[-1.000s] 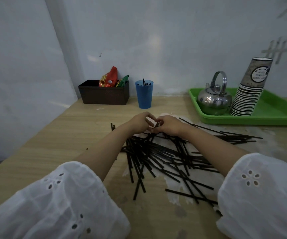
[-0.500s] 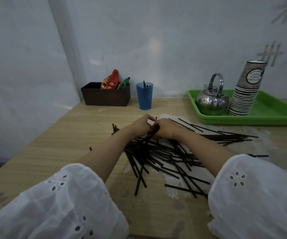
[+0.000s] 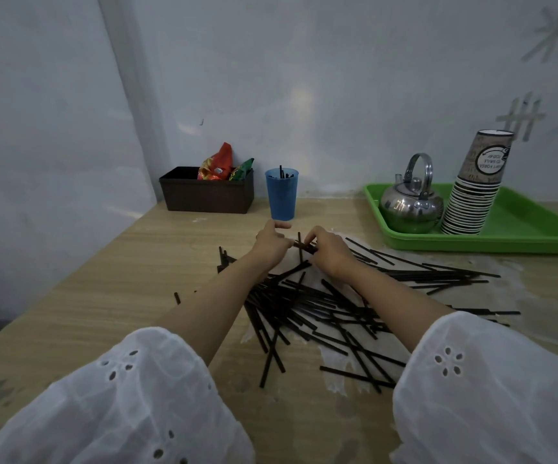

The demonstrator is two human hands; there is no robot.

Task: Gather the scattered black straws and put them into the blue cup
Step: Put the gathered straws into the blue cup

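At the far left of your desk (image 3: 120,279), against the wall, a dark basket (image 3: 207,195) holds bright packets (image 3: 219,162). Just right of it stands the blue cup (image 3: 282,199), upright, with a few straws poking above its rim. In front of the cup, your left hand (image 3: 270,246) reaches to a small bunch of straw ends with one finger stretched out. Whether its grip is closed on them, you cannot tell from here. Your right hand (image 3: 331,254) has its grip clamped round the same bunch, and one straw sticks up between the hands. The straws (image 3: 321,306) lie scattered under and between your forearms, spreading rightward. Far right, a green tray (image 3: 522,226) carries a steel kettle (image 3: 409,205) and stacked paper cups (image 3: 471,202).
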